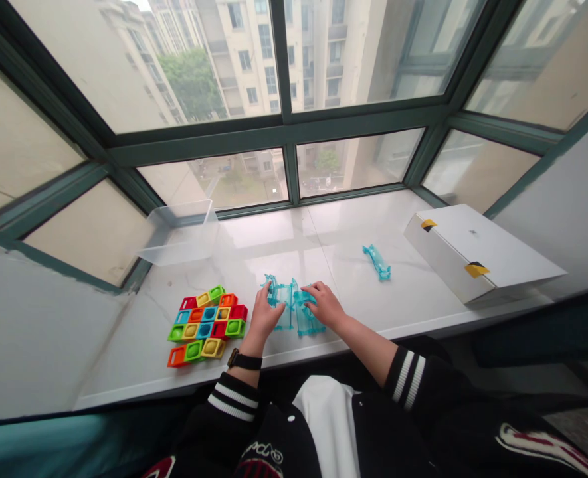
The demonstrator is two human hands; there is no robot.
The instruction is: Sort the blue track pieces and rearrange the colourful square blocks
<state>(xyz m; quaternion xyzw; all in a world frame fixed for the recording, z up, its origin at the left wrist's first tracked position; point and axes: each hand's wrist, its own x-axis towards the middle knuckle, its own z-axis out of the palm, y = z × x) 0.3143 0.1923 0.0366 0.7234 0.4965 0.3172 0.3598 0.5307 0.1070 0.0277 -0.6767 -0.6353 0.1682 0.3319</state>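
Observation:
In front of me on the white sill, clear blue plastic pieces (284, 320) stand side by side, with a narrow gap between the left and right parts. My left hand (264, 313), wearing a dark wristband, grips the left part, its thumb and fingers around a raised edge. My right hand (327, 307) has its bent fingers closed on the top of the right part (309, 324). Part of each piece is hidden behind the fingers. Farther right, a separate long blue plastic piece (377, 263) lies on the sill, touched by neither hand.
Left of my hands lie several coloured square blocks (208, 322) in rows. A clear plastic bin (181, 232) stands behind them by the window. To the right is a white box (480, 249) with yellow-and-black tabs. The sill's front edge (393, 332) runs close to my body.

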